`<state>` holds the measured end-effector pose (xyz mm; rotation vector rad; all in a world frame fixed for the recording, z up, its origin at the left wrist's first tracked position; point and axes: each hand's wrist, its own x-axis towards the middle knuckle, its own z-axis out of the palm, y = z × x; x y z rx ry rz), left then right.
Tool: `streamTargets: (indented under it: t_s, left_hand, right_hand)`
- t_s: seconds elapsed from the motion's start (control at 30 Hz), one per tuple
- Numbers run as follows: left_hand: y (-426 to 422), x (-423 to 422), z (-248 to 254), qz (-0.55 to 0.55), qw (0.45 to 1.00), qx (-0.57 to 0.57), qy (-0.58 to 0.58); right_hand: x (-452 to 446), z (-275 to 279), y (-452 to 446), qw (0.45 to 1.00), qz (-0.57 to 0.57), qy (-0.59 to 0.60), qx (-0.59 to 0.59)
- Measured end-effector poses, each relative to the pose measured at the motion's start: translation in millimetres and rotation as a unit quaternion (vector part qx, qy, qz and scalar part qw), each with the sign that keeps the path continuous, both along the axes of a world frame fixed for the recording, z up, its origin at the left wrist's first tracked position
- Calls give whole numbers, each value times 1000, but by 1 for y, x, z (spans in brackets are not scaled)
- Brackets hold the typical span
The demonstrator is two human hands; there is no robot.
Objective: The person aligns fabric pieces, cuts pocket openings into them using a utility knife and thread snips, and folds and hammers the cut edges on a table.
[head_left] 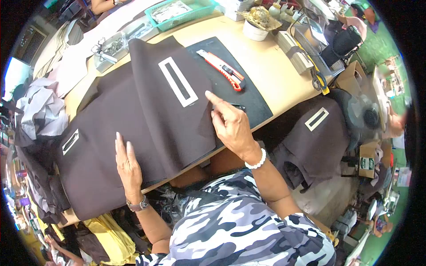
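A large sheet of dark brown fabric (106,111) spreads across the table, with a raised fold running down its middle. My left hand (128,166) lies on it, fingers stretched and holding nothing. At the fabric's right edge is my right hand (233,128), index finger and thumb apart, the other fingers curled in. A white rectangular frame patch (190,101) sits on the fabric just left of the index finger. Partly hidden behind the right hand is a small dark tool (240,107). Beyond it, an orange-red utility knife (224,71) rests on a black cutting mat (256,98).
A teal tray (177,20), a clear container with scissors (111,52) and a white pot (254,32) stand at the back. Yellow-handled scissors (320,82) hang by the right edge. More brown fabric with a white frame (306,146) drapes at right. Another person's hand (103,5) shows at the top.
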<state>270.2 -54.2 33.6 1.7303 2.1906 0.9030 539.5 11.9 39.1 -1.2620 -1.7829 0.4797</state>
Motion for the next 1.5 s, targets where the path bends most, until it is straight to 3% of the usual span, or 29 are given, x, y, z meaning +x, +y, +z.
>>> streamTargets:
  t_s: [0.03, 0.1, 0.13, 0.23, 0.3, 0.37, 0.43, 0.5, 0.6, 0.7, 0.77, 0.87, 1.03, 1.13, 1.17, 1.27, 1.37, 1.43, 1.5]
  left_hand:
    - [-4, -3, -4, -7, 995, -22, 97]
    - [-16, 2, -7, -12, 991, -11, 135]
    - [-22, 5, -6, -15, 988, -5, 154]
    - [-51, 5, 0, 37, 997, -4, 68]
    - [-78, -1, 4, 92, 984, -13, 151]
    - [-111, -16, 8, 105, 957, -93, 256]
    - [-124, -24, 29, 64, 933, -269, 229]
    - [-110, -8, 57, 68, 892, -293, 337]
    - [-71, 4, 75, 34, 930, -48, 362]
    - [-26, 55, 97, -59, 950, 48, 303]
    - [-8, 83, 93, -179, 957, 9, 226]
    - [15, 101, 48, -277, 938, -57, 201]
    - [4, 100, 10, -278, 938, -105, 179]
    - [-6, 116, 4, -235, 952, -97, 170]
    - [-6, 124, -1, -227, 956, -88, 164]
    - [6, 156, 0, -215, 962, -67, 158]
    - [23, 176, 2, -222, 960, -75, 155]
    - [27, 175, -12, -225, 961, -11, 163]
    - [26, 167, -20, -226, 960, 24, 161]
  right_hand:
    - [0, 0, -1, 999, -1, -39, 9]
    - [-1, 5, -7, 993, -4, -119, 21]
    - [-1, 3, -6, 993, 6, -118, 8]
    - [3, 0, -3, 993, 51, -109, 12]
    - [4, 3, -6, 993, 73, -88, 21]
    - [7, -8, -6, 986, 116, -70, 92]
    - [9, -11, -13, 978, 139, -128, 84]
    - [9, -14, -17, 977, 122, -122, 127]
    - [16, -16, -22, 977, 116, -121, 132]
    - [28, -18, -24, 976, 98, -155, 116]
    - [31, -17, -27, 974, 64, -186, 114]
    - [49, -13, -18, 957, -47, -271, 92]
    - [60, -3, -16, 986, -52, -155, 28]
    - [65, -5, -7, 996, -72, -14, -46]
    - [69, -7, -2, 994, -101, -39, 14]
    - [63, 23, -6, 981, -119, 155, -16]
    - [25, 59, -22, 983, -28, 177, 42]
    - [6, 60, -33, 980, 89, 164, -61]
    - [-10, 40, -28, 994, 95, 52, 7]
